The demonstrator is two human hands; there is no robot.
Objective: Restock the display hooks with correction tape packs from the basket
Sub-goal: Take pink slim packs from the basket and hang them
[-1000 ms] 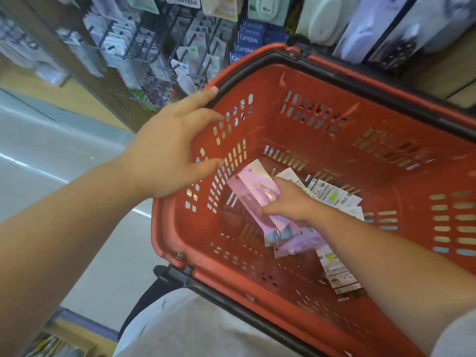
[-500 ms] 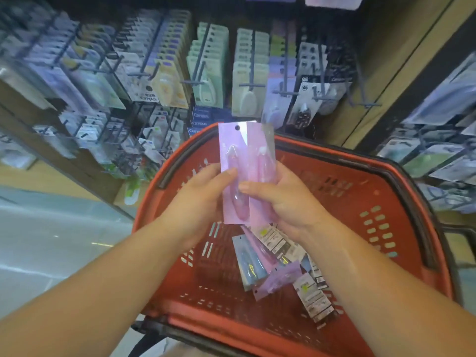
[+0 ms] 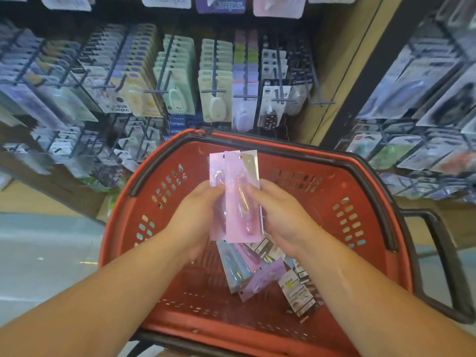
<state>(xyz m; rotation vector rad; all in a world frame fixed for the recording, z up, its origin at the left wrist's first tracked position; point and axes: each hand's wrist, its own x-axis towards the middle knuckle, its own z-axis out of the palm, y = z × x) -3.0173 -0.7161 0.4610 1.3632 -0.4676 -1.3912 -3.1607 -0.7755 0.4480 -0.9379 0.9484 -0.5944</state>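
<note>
Over the basket (image 3: pixel 195 155), the left hand (image 3: pixel 195 215) and right hand (image 3: pixel 280 215) pinch fanned pink correction tape packs (image 3: pixel 238 202), likely sorting them; next, their punch-holes must slide onto a display hook (image 3: pixel 213 91) at twelve o'clock.

The left arm (image 3: pixel 103 287) rises from the lower left corner and the right arm (image 3: pixel 373 287) from the lower right, meeting at frame centre. The left hand (image 3: pixel 195 217) and right hand (image 3: pixel 286 217) face each other with curled fingers, gripping upright packs (image 3: pixel 240 202) between them.
</note>
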